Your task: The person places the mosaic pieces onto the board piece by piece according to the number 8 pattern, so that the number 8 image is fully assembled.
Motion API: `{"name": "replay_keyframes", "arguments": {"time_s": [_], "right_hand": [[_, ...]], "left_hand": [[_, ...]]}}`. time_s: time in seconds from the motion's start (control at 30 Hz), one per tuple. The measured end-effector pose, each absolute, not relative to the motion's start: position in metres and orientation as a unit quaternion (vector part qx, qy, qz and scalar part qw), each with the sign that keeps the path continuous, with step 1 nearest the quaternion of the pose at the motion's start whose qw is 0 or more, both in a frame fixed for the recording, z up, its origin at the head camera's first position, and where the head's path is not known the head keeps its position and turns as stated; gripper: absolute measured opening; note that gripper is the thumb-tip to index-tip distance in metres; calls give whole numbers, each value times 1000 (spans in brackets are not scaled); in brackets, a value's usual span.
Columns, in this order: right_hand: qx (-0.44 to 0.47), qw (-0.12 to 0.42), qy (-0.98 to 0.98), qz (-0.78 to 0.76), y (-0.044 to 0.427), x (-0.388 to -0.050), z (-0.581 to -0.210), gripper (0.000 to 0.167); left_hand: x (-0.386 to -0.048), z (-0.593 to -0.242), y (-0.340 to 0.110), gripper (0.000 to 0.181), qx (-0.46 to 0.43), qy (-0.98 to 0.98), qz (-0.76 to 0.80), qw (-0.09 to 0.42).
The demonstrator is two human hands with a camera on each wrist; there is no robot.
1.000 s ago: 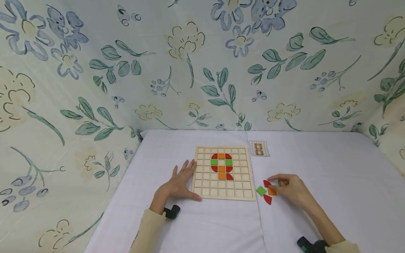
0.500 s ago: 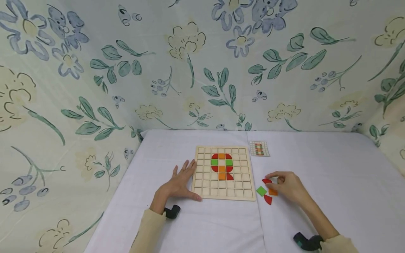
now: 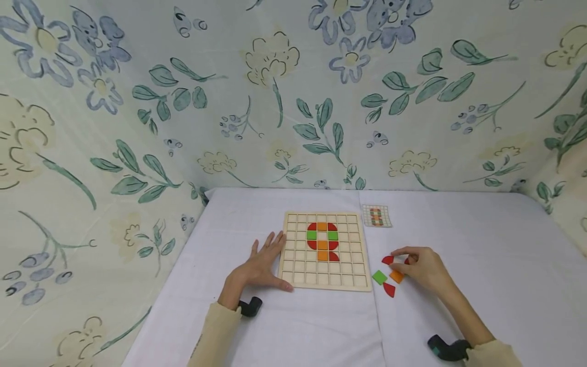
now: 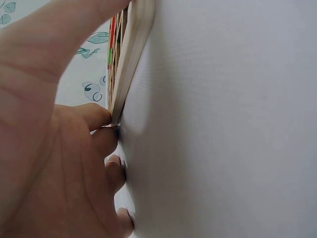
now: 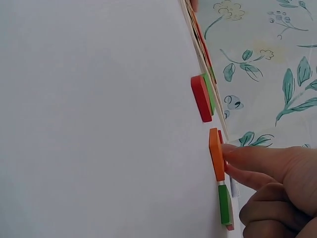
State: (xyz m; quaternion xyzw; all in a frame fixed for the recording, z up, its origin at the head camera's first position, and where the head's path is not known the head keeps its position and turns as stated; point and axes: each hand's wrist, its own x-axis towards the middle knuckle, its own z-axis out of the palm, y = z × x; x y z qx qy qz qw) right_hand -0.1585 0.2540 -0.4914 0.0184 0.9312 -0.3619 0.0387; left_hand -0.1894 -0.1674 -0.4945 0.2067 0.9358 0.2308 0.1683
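Note:
The wooden grid board point(image 3: 300, 279) lies flat, with red, orange and green pieces in some squares. My left hand point(image 3: 260, 265) is spread at its left side, fingertips at the left edge and thumb by the near corner; in the left wrist view the fingers point(image 4: 101, 116) touch the board's side point(image 4: 130, 64). Right of the board, my right hand point(image 3: 424, 267) pinches a red quarter-round piece point(image 3: 388, 260) between thumb and index finger. Close by lie a green square point(image 3: 379, 277), an orange square point(image 3: 396, 276) and another red piece point(image 3: 389, 290).
A small pattern card point(image 3: 377, 216) lies beyond the loose pieces, beside the board's far right corner. In the right wrist view a green piece point(image 5: 225, 204) stands out below the orange one point(image 5: 216, 153). Another bit of red shows by my right fingers. A floral cloth point(image 3: 275, 102) hangs behind the table.
My right hand has shifted slightly away from me, and the red piece at its fingertips has moved and turned. The orange square has turned a little. My left hand stays in place.

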Motion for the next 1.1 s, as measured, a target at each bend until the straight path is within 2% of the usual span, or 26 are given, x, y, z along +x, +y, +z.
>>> {"name": "replay_keyframes", "arguments": {"time_s": [0.33, 0.57, 0.87, 1.1], "right_hand": [[8, 27, 930, -366, 240, -162, -483, 35], [-34, 53, 913, -404, 194, -175, -476, 33], [-76, 73, 898, -427, 128, -188, -485, 24], [-82, 79, 891, -438, 102, -193, -489, 21]], "left_hand": [[-190, -494, -166, 138, 203, 937, 229, 167], [-190, -496, -166, 138, 200, 938, 227, 168], [-191, -497, -165, 138, 205, 937, 227, 170], [-191, -493, -165, 137, 205, 937, 228, 167]]}}
